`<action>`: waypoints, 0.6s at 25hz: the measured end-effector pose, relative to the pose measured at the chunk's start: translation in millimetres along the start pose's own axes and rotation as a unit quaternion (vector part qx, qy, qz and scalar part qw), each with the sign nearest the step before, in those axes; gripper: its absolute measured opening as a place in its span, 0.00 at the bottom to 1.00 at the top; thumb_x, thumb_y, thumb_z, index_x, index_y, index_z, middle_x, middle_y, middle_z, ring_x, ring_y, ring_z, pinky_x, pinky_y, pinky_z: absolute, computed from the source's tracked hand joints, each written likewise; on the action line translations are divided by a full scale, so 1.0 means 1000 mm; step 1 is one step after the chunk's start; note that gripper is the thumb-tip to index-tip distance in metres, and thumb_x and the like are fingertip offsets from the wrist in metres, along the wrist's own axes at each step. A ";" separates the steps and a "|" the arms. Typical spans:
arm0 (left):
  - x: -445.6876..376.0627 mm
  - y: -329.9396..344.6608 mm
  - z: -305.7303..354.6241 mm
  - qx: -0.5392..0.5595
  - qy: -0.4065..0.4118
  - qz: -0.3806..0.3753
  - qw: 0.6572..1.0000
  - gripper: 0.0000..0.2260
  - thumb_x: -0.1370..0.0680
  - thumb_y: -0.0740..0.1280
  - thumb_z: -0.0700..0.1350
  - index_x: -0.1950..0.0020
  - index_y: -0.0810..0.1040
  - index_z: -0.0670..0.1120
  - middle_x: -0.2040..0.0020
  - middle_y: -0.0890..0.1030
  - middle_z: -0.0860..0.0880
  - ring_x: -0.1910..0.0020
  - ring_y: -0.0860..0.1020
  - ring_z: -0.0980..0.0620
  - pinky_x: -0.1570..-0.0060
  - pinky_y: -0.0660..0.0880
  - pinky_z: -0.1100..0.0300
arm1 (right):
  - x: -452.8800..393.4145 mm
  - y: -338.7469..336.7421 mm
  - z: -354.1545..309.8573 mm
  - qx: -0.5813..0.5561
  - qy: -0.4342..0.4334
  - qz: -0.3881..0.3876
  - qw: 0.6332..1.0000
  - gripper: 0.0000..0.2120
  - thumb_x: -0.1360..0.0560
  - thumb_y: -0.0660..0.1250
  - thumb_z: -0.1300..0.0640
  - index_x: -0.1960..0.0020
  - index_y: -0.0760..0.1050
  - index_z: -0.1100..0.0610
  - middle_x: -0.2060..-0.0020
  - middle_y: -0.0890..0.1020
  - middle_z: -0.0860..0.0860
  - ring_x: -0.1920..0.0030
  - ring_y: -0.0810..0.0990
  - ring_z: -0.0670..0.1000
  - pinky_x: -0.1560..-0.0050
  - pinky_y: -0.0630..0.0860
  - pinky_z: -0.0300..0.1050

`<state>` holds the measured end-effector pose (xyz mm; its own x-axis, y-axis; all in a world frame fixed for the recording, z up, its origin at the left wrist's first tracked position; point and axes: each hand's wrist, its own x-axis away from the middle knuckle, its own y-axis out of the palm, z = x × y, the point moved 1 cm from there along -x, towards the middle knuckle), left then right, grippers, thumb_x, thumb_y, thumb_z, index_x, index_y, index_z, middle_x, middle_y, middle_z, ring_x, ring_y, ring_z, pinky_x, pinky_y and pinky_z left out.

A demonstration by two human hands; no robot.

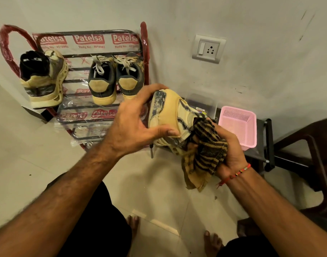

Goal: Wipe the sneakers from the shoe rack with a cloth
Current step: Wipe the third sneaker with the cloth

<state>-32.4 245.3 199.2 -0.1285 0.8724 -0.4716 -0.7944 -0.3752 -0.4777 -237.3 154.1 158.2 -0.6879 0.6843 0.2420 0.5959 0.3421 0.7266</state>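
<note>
- At the far left, on the top tier of the red metal shoe rack still wrapped in printed plastic (103,43), a worn tan sneaker with a black sock stuffed in it (43,78) is seen, heel toward the camera.
- Beside it to the right, a pair of grey sneakers with tan heels and pale laces (116,78) is set side by side on the same tier.
- Nearer the middle, the left hand (134,119) is held around a scuffed tan sneaker (170,115) in the air in front of the rack; its fingers are curled over the heel end, thumb below.
- To the right of that, a brown and black striped cloth (205,151) is bunched in the right hand (231,149), whose fingers are wrapped round it and pressed against the shoe's front part.
- The shoe could be twisted out of the left hand if the cloth is pushed hard, since only the heel end is gripped; the loose hanging corner of cloth could also snag.
- Further right, a pink plastic mesh basket (238,125) is seen on a low dark stand, with a brown plastic chair (316,154) at the edge.
- Behind, a marked white wall with a switch and socket plate (208,49) is visible; below, a pale tiled floor (25,154) and bare feet.
</note>
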 end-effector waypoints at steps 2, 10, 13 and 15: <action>0.006 0.009 -0.007 0.047 -0.012 -0.075 0.996 0.52 0.35 0.76 0.67 0.20 0.58 0.46 0.26 0.71 0.48 0.29 0.74 0.50 0.35 0.77 0.45 | 0.000 -0.005 0.003 -0.009 0.007 0.008 1.000 0.13 0.24 0.62 0.57 0.60 0.83 0.59 0.64 0.80 0.54 0.66 0.78 0.50 0.66 0.75 0.41; 0.009 0.013 -0.032 0.054 -0.029 -0.161 0.985 0.60 0.36 0.81 0.51 0.18 0.43 0.45 0.20 0.59 0.53 0.22 0.62 0.56 0.24 0.64 0.57 | -0.008 -0.013 0.002 -0.040 0.037 -0.002 0.999 0.13 0.27 0.58 0.59 0.65 0.79 0.58 0.69 0.74 0.52 0.68 0.71 0.49 0.65 0.71 0.41; 0.008 0.014 -0.035 0.036 -0.034 -0.135 0.990 0.58 0.39 0.85 0.50 0.19 0.53 0.45 0.24 0.67 0.53 0.24 0.67 0.57 0.26 0.68 0.55 | -0.008 -0.016 0.002 -0.037 0.063 0.025 0.997 0.14 0.28 0.58 0.58 0.66 0.79 0.59 0.69 0.75 0.53 0.69 0.73 0.50 0.67 0.73 0.42; 0.008 0.017 -0.037 0.030 -0.035 -0.104 0.993 0.54 0.38 0.84 0.53 0.20 0.57 0.46 0.27 0.71 0.53 0.27 0.70 0.57 0.29 0.71 0.54 | -0.006 -0.010 -0.001 0.006 0.078 0.039 0.996 0.12 0.27 0.59 0.58 0.64 0.79 0.59 0.69 0.76 0.54 0.69 0.74 0.50 0.68 0.73 0.41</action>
<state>-25.2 234.8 159.8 0.0025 0.9497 -0.3131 -0.8421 -0.1669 -0.5128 -239.3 145.6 150.6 -0.6947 0.6015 0.3944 0.6541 0.3004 0.6942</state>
